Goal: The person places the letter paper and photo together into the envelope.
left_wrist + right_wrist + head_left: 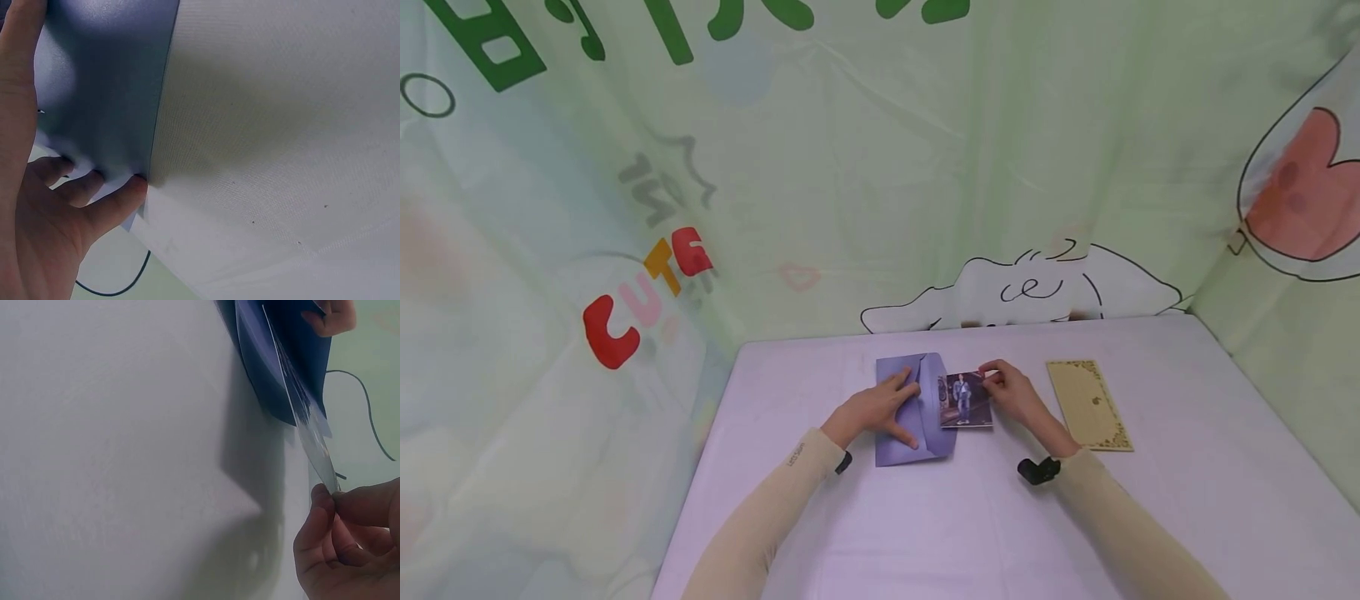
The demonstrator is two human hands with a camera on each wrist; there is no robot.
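Note:
A purple envelope [895, 452] lies on the table with its flap turned out to the right. My left hand [880, 408] rests on it with spread fingers, and in the left wrist view the fingertips [134, 185] press near its edge. Between thumb and fingers, my right hand [1011, 392] pinches a photo [964, 402] of a standing person by its upper right corner. The photo overlaps the envelope's flap. Seen from the right wrist, the photo [315, 447] is nearly edge-on and tilted up beside the envelope [265, 375].
A light wooden-looking card [1082, 392] with a dark ornamental border lies to the right, partly behind my right forearm. The table [910, 533] has a pale lilac cover. Printed curtains [880, 167] hang behind the table and at both sides.

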